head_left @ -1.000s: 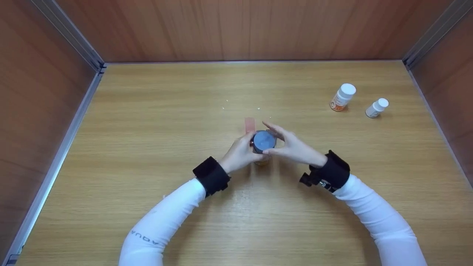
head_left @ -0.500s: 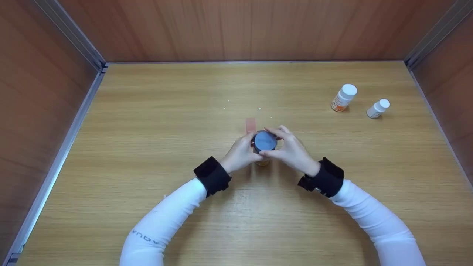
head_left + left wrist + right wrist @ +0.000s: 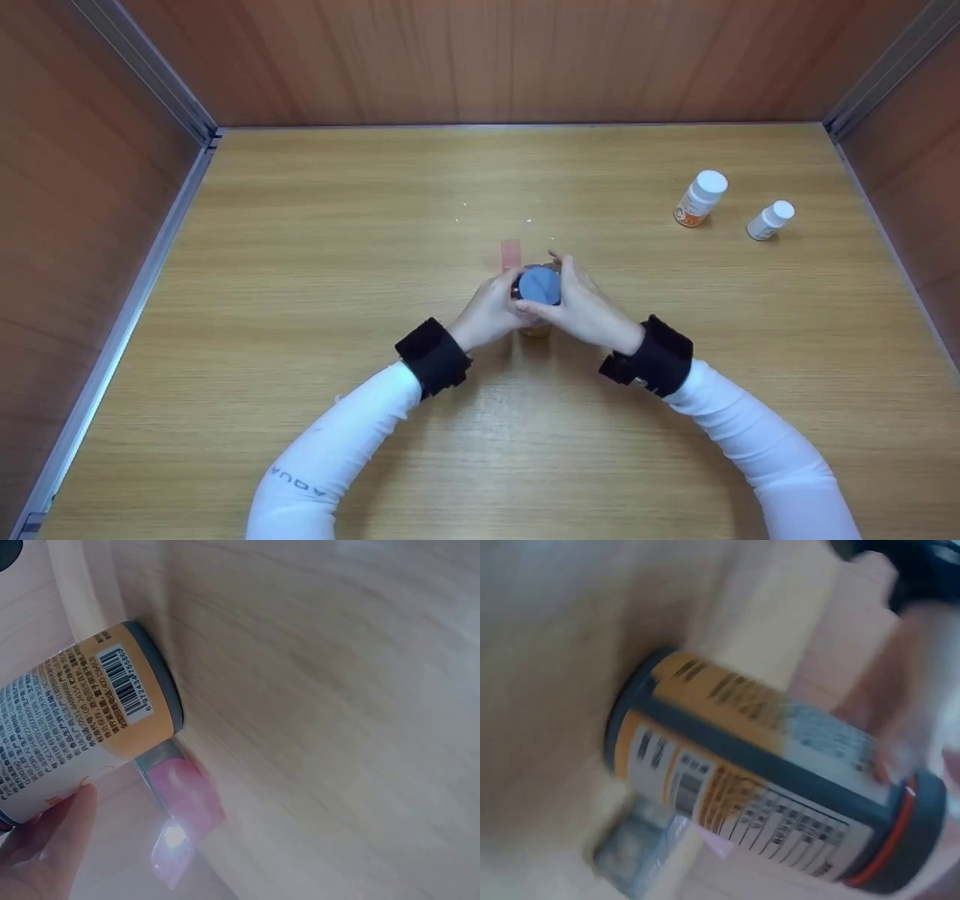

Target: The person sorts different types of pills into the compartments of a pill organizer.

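Observation:
Near the middle of the table stands a dark bottle (image 3: pixel 727 772) with an orange-and-white label. Its round dark lid (image 3: pixel 539 286) faces up, with an orange-red ring just below it in the right wrist view. My left hand (image 3: pixel 487 311) grips the bottle's upper body from the left. From the right, my right hand (image 3: pixel 592 311) holds the lid, thumb along the near edge and fingers at the far side. Some right fingers are hidden behind the bottle. Just beyond, a pink translucent piece (image 3: pixel 187 799) with a clear part lies close to the bottle's base.
Two white-capped bottles stand at the back right: a larger white bottle with an orange label (image 3: pixel 700 198) and a smaller white bottle (image 3: pixel 770 220). Several tiny white bits (image 3: pixel 529 220) lie beyond the hands. Wooden panels (image 3: pixel 480 60) wall the table's back and sides.
My right hand has turned about the lid: the wrist came nearer and leftward, and the thumb slid left along the near edge. My left hand keeps its grip on the bottle.

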`<state>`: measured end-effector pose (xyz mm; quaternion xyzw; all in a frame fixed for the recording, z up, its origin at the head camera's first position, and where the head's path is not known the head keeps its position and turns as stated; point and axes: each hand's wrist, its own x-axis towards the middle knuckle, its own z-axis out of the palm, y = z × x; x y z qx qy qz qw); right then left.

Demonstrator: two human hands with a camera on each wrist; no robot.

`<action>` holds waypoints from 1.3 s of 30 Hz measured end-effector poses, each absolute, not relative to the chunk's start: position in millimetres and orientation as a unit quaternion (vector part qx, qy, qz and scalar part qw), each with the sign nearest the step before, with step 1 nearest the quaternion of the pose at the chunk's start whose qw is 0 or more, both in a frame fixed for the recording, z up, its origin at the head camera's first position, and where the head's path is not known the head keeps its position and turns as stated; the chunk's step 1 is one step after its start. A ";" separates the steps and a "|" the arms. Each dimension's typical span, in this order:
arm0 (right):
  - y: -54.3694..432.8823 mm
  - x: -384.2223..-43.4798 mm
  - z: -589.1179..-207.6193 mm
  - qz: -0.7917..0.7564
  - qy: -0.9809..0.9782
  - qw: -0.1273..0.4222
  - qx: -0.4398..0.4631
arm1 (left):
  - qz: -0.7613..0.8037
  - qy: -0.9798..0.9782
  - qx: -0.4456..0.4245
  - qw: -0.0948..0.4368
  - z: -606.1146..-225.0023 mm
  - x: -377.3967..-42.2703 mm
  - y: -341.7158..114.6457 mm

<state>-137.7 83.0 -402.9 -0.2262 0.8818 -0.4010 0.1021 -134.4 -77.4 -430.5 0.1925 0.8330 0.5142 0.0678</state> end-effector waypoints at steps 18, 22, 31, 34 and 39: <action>98.3 -142.2 -399.9 -0.436 0.841 0.075 -0.312 | 0.517 0.830 0.200 0.061 -430.0 -133.1 -76.9; 91.4 -137.7 -401.7 -0.385 0.870 0.003 -0.306 | 0.522 0.825 0.209 0.051 -431.1 -132.4 -76.4; 77.9 -132.4 -409.5 -0.222 0.912 -0.192 -0.287 | 0.518 0.830 0.199 0.052 -431.6 -133.6 -75.5; 79.3 -133.5 -405.0 -0.220 0.921 -0.140 -0.288 | 0.508 0.836 0.200 0.052 -431.0 -134.0 -75.9; 94.2 -143.3 -390.5 -0.367 0.857 0.146 -0.330 | 0.505 0.838 0.197 0.058 -429.7 -133.1 -76.7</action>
